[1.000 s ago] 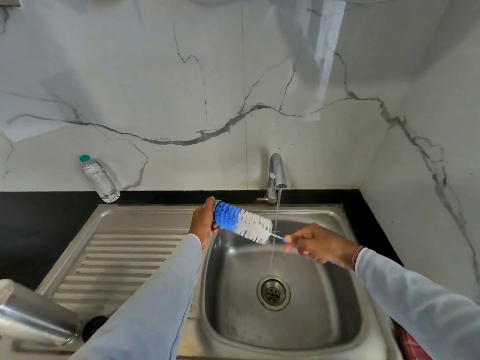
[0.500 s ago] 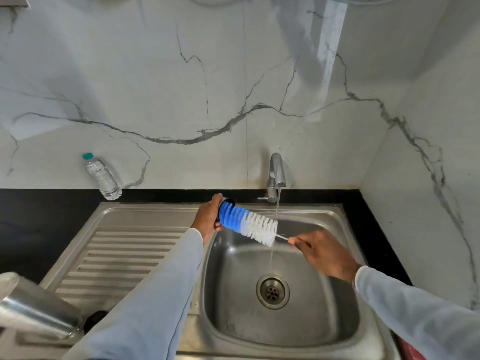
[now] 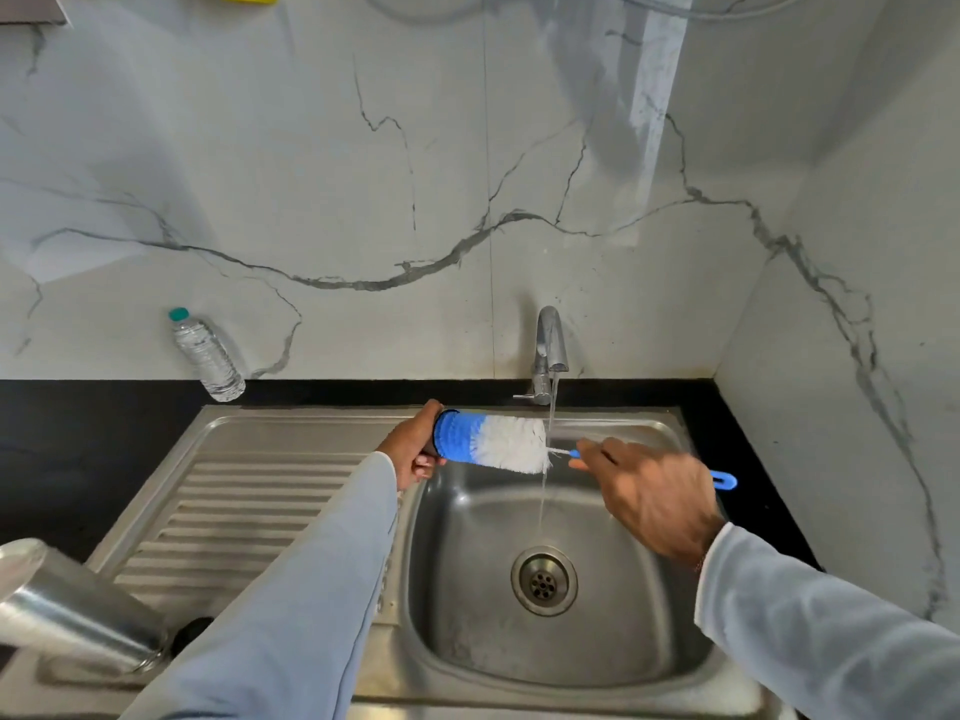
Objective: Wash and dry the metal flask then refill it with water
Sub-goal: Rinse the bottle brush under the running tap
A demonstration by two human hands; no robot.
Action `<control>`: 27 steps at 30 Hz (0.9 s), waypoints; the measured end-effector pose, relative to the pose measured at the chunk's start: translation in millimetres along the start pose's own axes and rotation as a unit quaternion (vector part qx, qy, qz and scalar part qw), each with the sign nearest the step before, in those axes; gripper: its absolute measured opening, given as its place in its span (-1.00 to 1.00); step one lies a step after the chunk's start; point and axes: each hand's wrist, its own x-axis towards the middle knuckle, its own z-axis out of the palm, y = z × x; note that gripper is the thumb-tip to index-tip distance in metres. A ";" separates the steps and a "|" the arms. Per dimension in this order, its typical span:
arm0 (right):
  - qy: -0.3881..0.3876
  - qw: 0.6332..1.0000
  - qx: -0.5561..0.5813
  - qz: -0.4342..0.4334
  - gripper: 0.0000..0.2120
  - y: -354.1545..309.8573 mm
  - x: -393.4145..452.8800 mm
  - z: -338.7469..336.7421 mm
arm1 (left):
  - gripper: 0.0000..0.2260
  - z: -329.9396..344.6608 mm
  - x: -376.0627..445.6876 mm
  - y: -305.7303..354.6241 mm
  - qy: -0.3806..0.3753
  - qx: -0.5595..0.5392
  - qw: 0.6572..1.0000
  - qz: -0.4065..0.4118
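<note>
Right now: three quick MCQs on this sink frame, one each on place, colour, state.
1. Where does the plastic bottle stand?
A. in the basin
B. on the black counter by the wall
C. on the drainboard

2. What colours are the brush bristles?
A. blue and white
B. green and yellow
C. all black

3. What is the tap doing?
A. shut off
B. running
C. covered by a cloth

Key: 1 B, it stands against the marble wall left of the sink; 2 A, blue at the tip, white toward the handle; 3 B, a thin stream falls toward the drain.
</note>
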 end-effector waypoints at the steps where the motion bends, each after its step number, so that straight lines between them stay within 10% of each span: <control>1: 0.051 0.998 -0.006 -0.029 -0.77 3.7 -3.7 3.8 | -0.63 -2.5 -1.5 2.9 0.001 0.014 0.999 -0.033; 7: 0.164 0.981 0.002 -0.101 -0.57 10.2 -8.8 15.0 | -0.64 -5.6 -9.9 7.6 0.006 0.052 0.990 -0.128; 13: -0.117 0.971 0.196 0.076 -0.46 5.8 -8.0 34.1 | -0.60 -3.0 -11.0 0.2 0.046 0.059 0.997 0.022; 17: -0.361 0.638 0.610 0.302 -0.54 8.4 5.7 18.6 | -0.59 1.8 -20.7 3.0 0.005 -0.095 0.987 0.133; 19: -0.413 0.548 0.645 0.335 -0.55 11.5 7.8 13.2 | -0.61 1.8 -22.6 1.3 -0.013 -0.128 0.977 0.167; 21: -0.403 0.587 0.623 0.325 -0.56 10.6 12.5 11.3 | -0.63 2.2 -19.6 -2.8 0.014 -0.103 0.979 0.177; 25: -0.216 0.911 0.282 0.208 -0.56 6.7 18.1 7.0 | -0.62 3.6 -15.0 -7.0 0.088 -0.012 0.990 0.109; 27: -0.098 0.986 0.072 0.111 -0.59 3.5 11.1 5.6 | -0.59 2.9 -15.2 -4.6 0.075 0.011 0.996 0.047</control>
